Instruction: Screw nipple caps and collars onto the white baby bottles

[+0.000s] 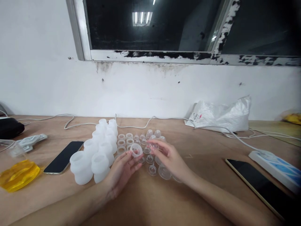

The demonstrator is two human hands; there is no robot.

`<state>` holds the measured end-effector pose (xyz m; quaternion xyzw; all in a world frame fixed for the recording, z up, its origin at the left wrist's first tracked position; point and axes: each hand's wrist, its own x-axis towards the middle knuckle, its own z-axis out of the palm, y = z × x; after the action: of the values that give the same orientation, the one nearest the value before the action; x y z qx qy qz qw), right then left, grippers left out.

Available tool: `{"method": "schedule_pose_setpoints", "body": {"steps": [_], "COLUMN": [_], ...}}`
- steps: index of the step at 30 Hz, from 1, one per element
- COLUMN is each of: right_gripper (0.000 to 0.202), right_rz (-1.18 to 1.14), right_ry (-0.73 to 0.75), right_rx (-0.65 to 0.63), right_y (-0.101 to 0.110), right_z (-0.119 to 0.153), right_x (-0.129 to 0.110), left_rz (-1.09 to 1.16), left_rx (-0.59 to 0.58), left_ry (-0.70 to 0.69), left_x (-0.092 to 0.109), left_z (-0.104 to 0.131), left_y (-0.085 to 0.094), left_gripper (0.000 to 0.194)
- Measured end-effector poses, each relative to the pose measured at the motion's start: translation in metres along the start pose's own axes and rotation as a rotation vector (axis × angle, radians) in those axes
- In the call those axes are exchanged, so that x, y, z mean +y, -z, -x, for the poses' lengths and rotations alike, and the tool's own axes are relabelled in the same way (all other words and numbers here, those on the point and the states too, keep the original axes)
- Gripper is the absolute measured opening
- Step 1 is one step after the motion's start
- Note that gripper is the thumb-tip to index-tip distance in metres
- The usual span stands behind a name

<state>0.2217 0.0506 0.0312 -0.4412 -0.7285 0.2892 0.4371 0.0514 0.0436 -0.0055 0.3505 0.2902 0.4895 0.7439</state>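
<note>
Between thumb and forefinger of the left hand (122, 172), pinches a translucent screw ring (136, 150) by its side, with the other fingers loosely spread. Curls the fingers of the right hand (172, 160) at a clear domed piece (154, 145); cannot tell whether gripping or only touching. Has tight room here, with loose rings (121, 143) just beyond the left fingertips and clear nipples (152, 169) between the hands. Meets clear cups (164, 172) beside and partly under the right hand. Finds open room on the brown worktop (202, 153) between the forearms, and rightward to the right-side phone (258, 185) and white power strip (275, 168). To the left, meets white bottles (81, 168) upright in two columns, then the left-side phone (64, 157) lying flat and a clear container (18, 174) with yellow contents. Along the back, runs into a white cable (141, 126), a plastic bag (221, 116), the white wall (136, 91) and, above, a dark window (145, 34).
</note>
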Motion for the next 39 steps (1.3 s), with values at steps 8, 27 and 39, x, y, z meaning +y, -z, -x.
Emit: {"method": "schedule_pose_setpoints", "body": {"steps": [8,27,39], "right_gripper": [0.033,0.021,0.019], "right_rz": [0.258,0.391,0.264], "right_ry": [0.115,0.231,0.135], "right_rx": [0.009,-0.070,0.029], "right_y": [0.007,-0.006,-0.014], "right_z": [-0.012,-0.008,-0.004], "right_x": [-0.005,0.005,0.006], "left_rz": [0.143,0.104,-0.146], "left_rx": [-0.029,-0.053,-0.059], "left_ry": [-0.009,0.071,-0.066], "left_x": [0.003,-0.002,0.002], "left_z": [-0.004,-0.002,0.005], "left_y": [0.000,-0.001,-0.010], "left_gripper": [0.007,0.010,0.022]}}
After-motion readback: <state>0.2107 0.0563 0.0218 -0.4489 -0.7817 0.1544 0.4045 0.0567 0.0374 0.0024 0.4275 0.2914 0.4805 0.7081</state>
